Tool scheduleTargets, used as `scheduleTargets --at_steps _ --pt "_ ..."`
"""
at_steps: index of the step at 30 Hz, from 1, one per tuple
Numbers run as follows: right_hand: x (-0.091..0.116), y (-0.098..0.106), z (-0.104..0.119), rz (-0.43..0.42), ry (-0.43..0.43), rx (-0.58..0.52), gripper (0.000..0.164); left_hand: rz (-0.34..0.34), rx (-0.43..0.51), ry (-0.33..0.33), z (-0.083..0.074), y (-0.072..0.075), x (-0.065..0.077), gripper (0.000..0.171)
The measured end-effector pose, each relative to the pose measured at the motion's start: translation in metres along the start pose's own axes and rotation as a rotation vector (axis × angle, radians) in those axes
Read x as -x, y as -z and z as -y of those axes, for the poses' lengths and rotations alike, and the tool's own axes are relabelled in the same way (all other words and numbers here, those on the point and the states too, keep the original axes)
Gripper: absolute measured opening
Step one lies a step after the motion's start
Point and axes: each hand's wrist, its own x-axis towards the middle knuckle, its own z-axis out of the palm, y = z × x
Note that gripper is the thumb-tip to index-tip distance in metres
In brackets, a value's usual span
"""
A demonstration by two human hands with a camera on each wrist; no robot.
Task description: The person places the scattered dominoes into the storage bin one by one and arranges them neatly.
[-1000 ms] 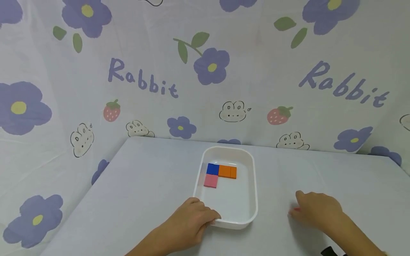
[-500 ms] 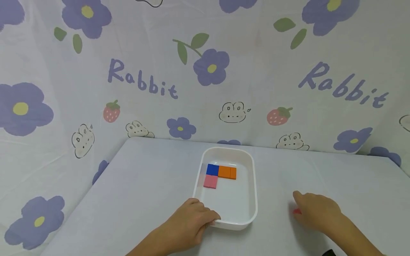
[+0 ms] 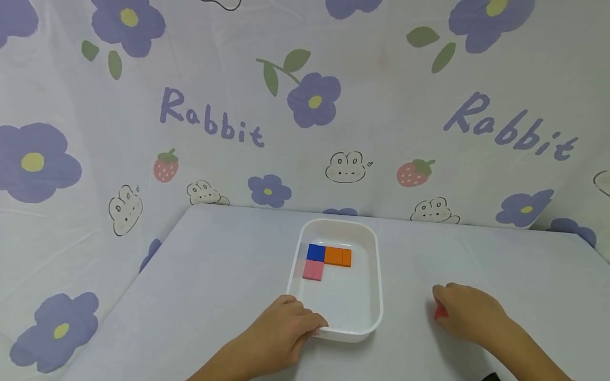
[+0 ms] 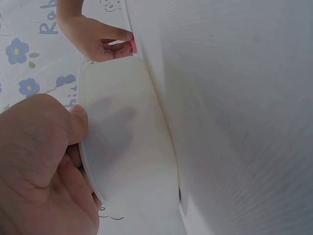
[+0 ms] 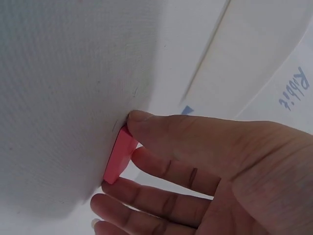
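Observation:
A white tray stands on the table, its near-left corner gripped by my left hand. In the left wrist view the thumb lies over the tray's rim and the fingers are behind it. Inside, toward the far left, lie blue tiles, orange tiles and pink tiles, set edge to edge in an L shape. To the right of the tray, my right hand pinches a flat pinkish-red tile between thumb and fingertips. The tile stands tilted on edge, close against the tabletop.
The white tabletop runs back to a hanging cloth printed with flowers, rabbits and strawberries. A small piece of a black object shows at the bottom edge, beside the right forearm.
The right hand has shifted slightly, and more of the pinkish-red tile shows at its fingertips. My left hand, the tray and the tiles inside have stayed put.

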Motion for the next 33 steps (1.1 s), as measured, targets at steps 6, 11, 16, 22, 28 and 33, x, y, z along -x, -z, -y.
scheduleTargets --at_steps 6,11,16,22,28,33 --pt "-0.0004 -0.0026 -0.0023 -0.03 0.039 -0.022 0.033 -0.016 -0.014 -0.012 -0.0008 0.001 0.0007 0.017" --pt "0.0002 -0.006 -0.0038 -0.078 0.084 -0.041 0.034 -0.03 -0.016 -0.024 -0.0011 0.001 0.0012 0.017" --pt "0.0001 -0.0072 -0.005 -0.099 0.101 -0.048 0.035 -0.033 -0.02 -0.03 -0.0011 0.0007 0.0012 0.017" --pt "-0.0008 -0.0077 -0.0048 -0.099 0.113 -0.058 0.034 -0.036 -0.015 -0.031 -0.0012 0.0006 0.0013 0.016" --pt "-0.0013 -0.0086 -0.0047 -0.097 0.114 -0.066 0.034 -0.038 -0.013 -0.029 -0.0018 0.0007 0.0016 0.016" --pt "-0.0016 -0.0078 -0.0038 -0.077 0.099 -0.063 0.032 -0.048 -0.022 -0.034 -0.0017 0.0005 0.002 0.016"
